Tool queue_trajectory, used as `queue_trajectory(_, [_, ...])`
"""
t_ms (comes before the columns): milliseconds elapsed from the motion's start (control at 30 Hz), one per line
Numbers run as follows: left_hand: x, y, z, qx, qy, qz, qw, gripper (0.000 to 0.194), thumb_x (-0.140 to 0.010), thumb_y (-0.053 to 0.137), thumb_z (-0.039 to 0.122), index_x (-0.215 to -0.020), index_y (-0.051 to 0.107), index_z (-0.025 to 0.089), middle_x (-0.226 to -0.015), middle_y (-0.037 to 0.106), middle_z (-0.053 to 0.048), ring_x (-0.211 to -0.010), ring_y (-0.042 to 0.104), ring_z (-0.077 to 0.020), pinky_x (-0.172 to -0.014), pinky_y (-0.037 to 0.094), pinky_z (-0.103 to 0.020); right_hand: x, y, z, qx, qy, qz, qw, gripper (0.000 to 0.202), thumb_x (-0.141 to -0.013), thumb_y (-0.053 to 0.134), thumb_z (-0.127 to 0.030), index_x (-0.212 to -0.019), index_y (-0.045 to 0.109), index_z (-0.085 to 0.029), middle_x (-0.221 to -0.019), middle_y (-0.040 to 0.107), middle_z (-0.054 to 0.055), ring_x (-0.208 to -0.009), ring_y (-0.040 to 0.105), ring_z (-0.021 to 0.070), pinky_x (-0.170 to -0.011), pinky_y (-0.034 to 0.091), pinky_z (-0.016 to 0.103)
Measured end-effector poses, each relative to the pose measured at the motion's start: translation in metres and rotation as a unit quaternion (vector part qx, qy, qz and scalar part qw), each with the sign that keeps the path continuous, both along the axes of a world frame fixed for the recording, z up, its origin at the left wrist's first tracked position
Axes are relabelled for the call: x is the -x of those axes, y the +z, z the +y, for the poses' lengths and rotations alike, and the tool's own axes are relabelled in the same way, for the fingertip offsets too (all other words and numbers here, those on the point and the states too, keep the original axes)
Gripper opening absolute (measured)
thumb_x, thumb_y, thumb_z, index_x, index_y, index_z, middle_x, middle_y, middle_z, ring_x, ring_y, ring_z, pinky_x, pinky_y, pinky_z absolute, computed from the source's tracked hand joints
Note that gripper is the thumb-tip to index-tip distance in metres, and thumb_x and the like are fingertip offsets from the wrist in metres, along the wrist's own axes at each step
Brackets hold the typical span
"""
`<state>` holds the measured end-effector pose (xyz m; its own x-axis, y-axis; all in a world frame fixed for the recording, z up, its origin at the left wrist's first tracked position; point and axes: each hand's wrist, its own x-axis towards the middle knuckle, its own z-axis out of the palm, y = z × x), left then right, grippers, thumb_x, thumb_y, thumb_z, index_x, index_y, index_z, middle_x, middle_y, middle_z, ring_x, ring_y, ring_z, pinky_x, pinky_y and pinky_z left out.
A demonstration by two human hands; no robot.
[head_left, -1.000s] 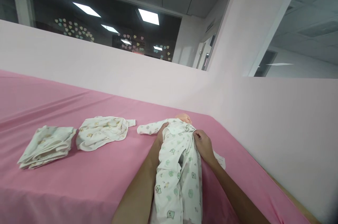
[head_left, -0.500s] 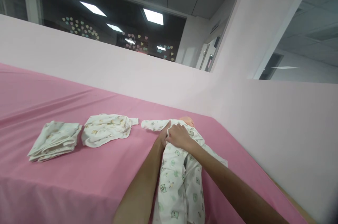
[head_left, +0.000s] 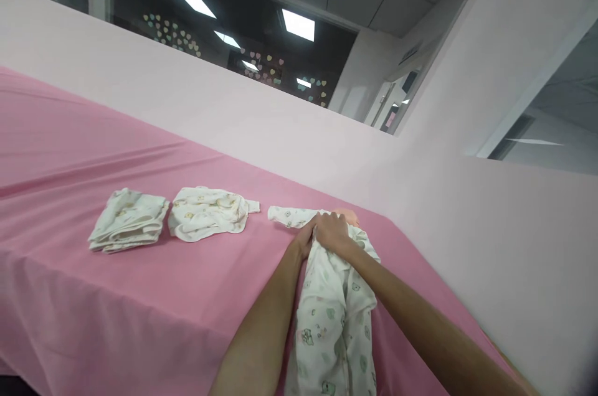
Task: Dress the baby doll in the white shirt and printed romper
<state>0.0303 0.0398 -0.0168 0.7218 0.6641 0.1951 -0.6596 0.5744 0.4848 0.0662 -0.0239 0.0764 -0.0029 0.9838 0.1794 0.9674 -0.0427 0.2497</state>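
Observation:
A white baby garment (head_left: 322, 321) with green and brown animal prints lies lengthwise on the pink-covered surface, its legs toward me and one sleeve stretched left. A skin-coloured doll head (head_left: 349, 216) shows partly behind its collar. My left hand (head_left: 306, 239) is closed at the garment's upper left edge, its fingertips partly hidden. Beside it, my right hand (head_left: 332, 233) has its fingers curled round the cloth at the chest, with the fabric bunched beneath.
To the left lie a folded patterned cloth (head_left: 128, 221) and a folded white top (head_left: 210, 214). A pale wall (head_left: 289, 147) with windows borders the pink sheet (head_left: 196, 284) at the back and right.
The view has shifted, so the cloths appear further right. Both hands stay together at the garment's chest, and the cloth there looks pulled tighter and more bunched.

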Motion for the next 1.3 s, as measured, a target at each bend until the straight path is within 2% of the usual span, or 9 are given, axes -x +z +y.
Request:
queue_trajectory(167, [-0.011,-0.008,0.013,0.016,-0.023,-0.033,0.999,0.039,-0.089,0.062,0.045,-0.108,0.068,0.011,-0.096,0.075,-0.011,-0.101,0.068,-0.0279,-0.099,0.048,-0.039,-0.015,0.006,0.015,-0.033,-0.029,-0.041,0.998,0.03,-0.091,0.04,-0.013,-0.102,0.069,-0.012,-0.109,0.068,0.018,-0.107,0.057,0.0319,-0.086,0.037,0.042])
queue_trajectory(400, [-0.005,-0.016,0.012,0.017,-0.031,0.003,0.999,0.051,-0.09,0.059,0.052,-0.117,0.065,0.009,-0.104,0.074,-0.014,-0.101,0.069,-0.0273,-0.098,0.049,-0.036,-0.032,-0.005,-0.01,-0.089,0.035,0.028,0.995,0.03,-0.098,0.038,-0.024,-0.094,0.067,-0.017,-0.108,0.065,0.012,-0.103,0.055,0.0267,-0.088,0.035,0.039])
queue_trajectory(567, [0.002,-0.016,0.006,-0.026,0.016,0.09,0.995,0.064,-0.087,0.057,0.063,-0.126,0.061,0.012,-0.115,0.071,-0.015,-0.107,0.067,-0.0281,-0.099,0.049,-0.036,-0.067,-0.016,-0.045,-0.173,0.025,0.126,0.977,0.027,-0.096,0.047,-0.033,-0.112,0.063,-0.019,-0.121,0.06,0.011,-0.113,0.053,0.0258,-0.097,0.036,0.038])
queue_trajectory(767, [0.017,-0.011,0.008,-0.112,0.035,0.271,0.955,0.065,-0.078,0.067,0.066,-0.117,0.062,0.015,-0.112,0.071,-0.015,-0.101,0.068,-0.0255,-0.09,0.054,-0.035,-0.126,-0.036,-0.084,-0.197,-0.004,0.193,0.961,0.032,-0.094,0.044,-0.04,-0.104,0.067,-0.02,-0.113,0.065,0.01,-0.108,0.056,0.0257,-0.093,0.04,0.037])
queue_trajectory(900, [0.046,0.001,0.011,-0.219,0.052,0.456,0.861,0.055,-0.071,0.072,0.065,-0.093,0.062,0.016,-0.086,0.072,-0.009,-0.081,0.067,-0.0215,-0.075,0.054,-0.032,-0.149,-0.043,-0.087,-0.214,-0.043,0.223,0.95,0.031,-0.091,0.045,-0.035,-0.106,0.066,-0.018,-0.113,0.066,0.01,-0.105,0.059,0.0246,-0.089,0.041,0.035])
queue_trajectory(1000, [0.069,0.012,0.008,-0.335,0.074,0.486,0.804,0.043,-0.076,0.068,0.058,-0.077,0.053,0.019,-0.073,0.065,-0.003,-0.07,0.063,-0.0179,-0.067,0.049,-0.029,-0.146,-0.045,-0.085,-0.213,-0.033,0.258,0.942,0.028,-0.088,0.05,-0.038,-0.1,0.066,-0.018,-0.107,0.067,0.009,-0.098,0.06,0.0229,-0.083,0.042,0.033])
queue_trajectory(1067, [0.079,0.016,0.002,-0.405,0.148,0.501,0.75,0.036,-0.08,0.063,0.048,-0.071,0.043,0.021,-0.067,0.058,0.002,-0.063,0.056,-0.0144,-0.06,0.042,-0.026,-0.138,-0.045,-0.084,-0.219,-0.016,0.271,0.937,0.026,-0.09,0.046,-0.037,-0.092,0.064,-0.019,-0.1,0.067,0.007,-0.091,0.061,0.0213,-0.079,0.042,0.032])
queue_trajectory(1233, [0.093,0.017,-0.025,-0.508,0.345,0.601,0.512,0.025,-0.086,0.044,0.028,-0.064,0.034,0.021,-0.064,0.049,0.002,-0.06,0.044,-0.0139,-0.057,0.026,-0.028,-0.119,-0.038,-0.092,-0.35,-0.012,0.311,0.884,0.026,-0.094,0.038,-0.031,-0.083,0.059,-0.02,-0.088,0.066,0.005,-0.083,0.058,0.0208,-0.076,0.041,0.032])
queue_trajectory(1300, [0.094,0.018,-0.038,-0.529,0.379,0.611,0.451,0.02,-0.086,0.041,0.026,-0.067,0.04,0.021,-0.071,0.055,0.0,-0.065,0.047,-0.016,-0.06,0.026,-0.029,-0.113,-0.035,-0.099,-0.394,0.003,0.344,0.852,0.023,-0.094,0.041,-0.032,-0.083,0.058,-0.021,-0.085,0.066,0.004,-0.081,0.058,0.0204,-0.076,0.041,0.032])
